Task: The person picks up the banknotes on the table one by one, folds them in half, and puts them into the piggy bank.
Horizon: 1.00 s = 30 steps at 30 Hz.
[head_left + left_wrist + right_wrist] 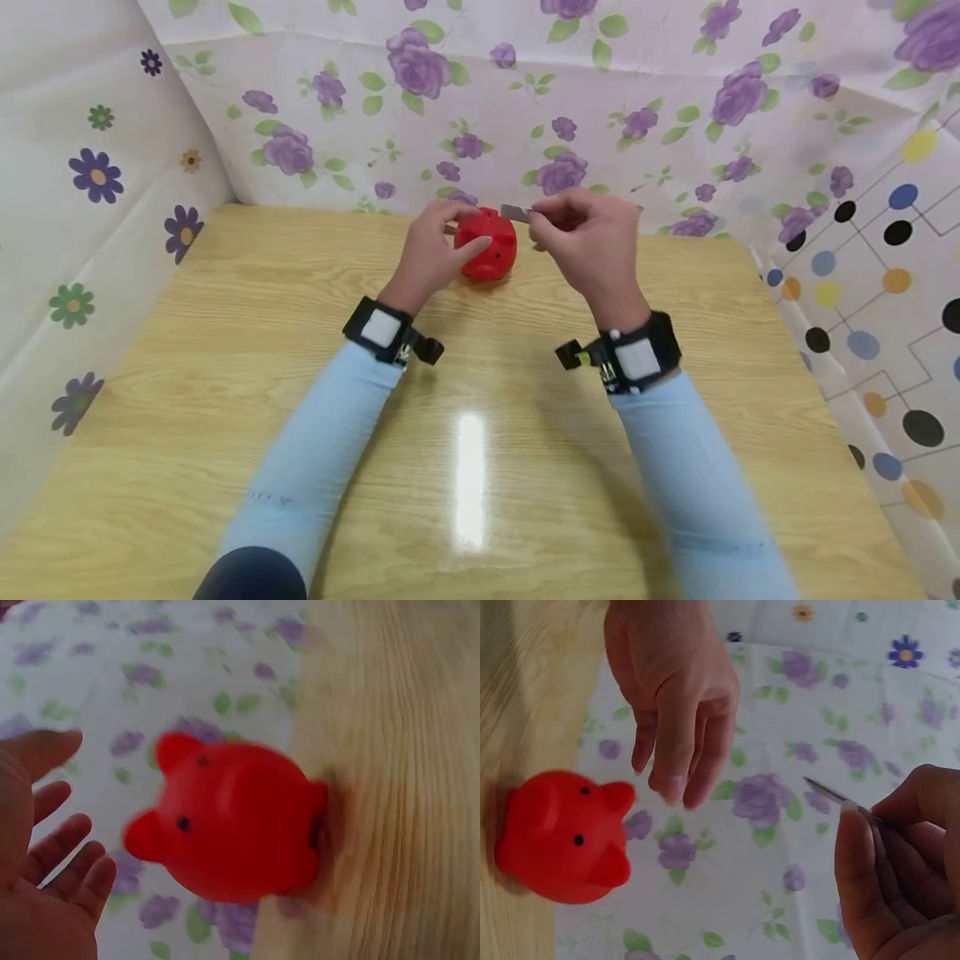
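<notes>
A red piggy bank (489,260) with small ears and black eyes stands upright on the wooden table, close to the back cloth. My left hand (433,250) hovers at its left side, above the table. In the left wrist view the left hand (56,847) has loosely bent fingers with nothing between them, apart from the piggy bank (240,825). To the right of the pig, my right hand (592,242) pinches a thin, flat grey piece (515,213) between thumb and fingers. Edge-on in the right wrist view, this grey piece (826,789) looks like a narrow sliver; its exact kind is unclear.
A cloth with purple roses (420,67) rises behind the table (315,392). Patterned sheets also stand along both sides, daisies (97,175) on the left and coloured dots (862,343) on the right. Light glares off the tabletop between the forearms.
</notes>
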### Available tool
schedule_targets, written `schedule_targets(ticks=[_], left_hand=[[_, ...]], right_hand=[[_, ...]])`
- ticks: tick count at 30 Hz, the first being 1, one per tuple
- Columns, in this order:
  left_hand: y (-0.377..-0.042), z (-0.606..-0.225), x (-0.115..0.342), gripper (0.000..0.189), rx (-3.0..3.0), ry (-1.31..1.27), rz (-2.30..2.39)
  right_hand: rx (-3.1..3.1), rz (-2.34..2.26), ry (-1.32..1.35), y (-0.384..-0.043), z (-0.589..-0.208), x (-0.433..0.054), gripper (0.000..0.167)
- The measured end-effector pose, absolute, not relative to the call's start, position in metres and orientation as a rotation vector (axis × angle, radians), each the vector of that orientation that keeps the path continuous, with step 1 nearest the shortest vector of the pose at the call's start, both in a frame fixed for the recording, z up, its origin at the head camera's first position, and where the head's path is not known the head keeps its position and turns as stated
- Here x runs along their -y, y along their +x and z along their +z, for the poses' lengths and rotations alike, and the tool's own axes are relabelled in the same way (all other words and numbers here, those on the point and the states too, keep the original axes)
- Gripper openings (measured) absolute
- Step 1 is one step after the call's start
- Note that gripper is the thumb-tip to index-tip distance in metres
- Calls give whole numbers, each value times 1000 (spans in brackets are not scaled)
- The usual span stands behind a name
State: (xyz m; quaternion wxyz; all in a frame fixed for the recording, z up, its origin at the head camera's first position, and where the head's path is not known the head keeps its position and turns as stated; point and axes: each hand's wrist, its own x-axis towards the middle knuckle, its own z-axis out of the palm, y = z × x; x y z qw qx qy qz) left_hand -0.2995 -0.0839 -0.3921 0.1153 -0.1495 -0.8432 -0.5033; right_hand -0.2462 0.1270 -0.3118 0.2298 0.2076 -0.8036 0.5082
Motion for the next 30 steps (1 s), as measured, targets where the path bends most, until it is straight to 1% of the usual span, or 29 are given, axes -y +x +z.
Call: schedule_targets(ticks=[3, 6, 9, 14, 19, 25, 30], left_hand=[[-323, -401, 83, 64, 2626, -381, -1415], [-338, -405, 82, 80, 2723, -345, -1428], [-345, -408, 81, 87, 2774, -351, -1431], [-348, -410, 76, 87, 2838, -369, -1342], [-348, -409, 74, 82, 2867, -315, -1321], [-346, -411, 76, 78, 2819, -300, -1367], [-343, -414, 73, 78, 2841, -321, -1369]], right_hand=[[2366, 1240, 541, -267, -313, -115, 13], [2502, 1077, 515, -285, -317, -104, 15], [2611, 938, 465, -300, -319, -97, 18], [2757, 835, 327, -319, -321, -90, 21], [2860, 863, 214, -332, -320, -81, 19], [2897, 945, 158, -340, -322, -74, 17], [2922, 957, 113, -341, -328, -73, 16]])
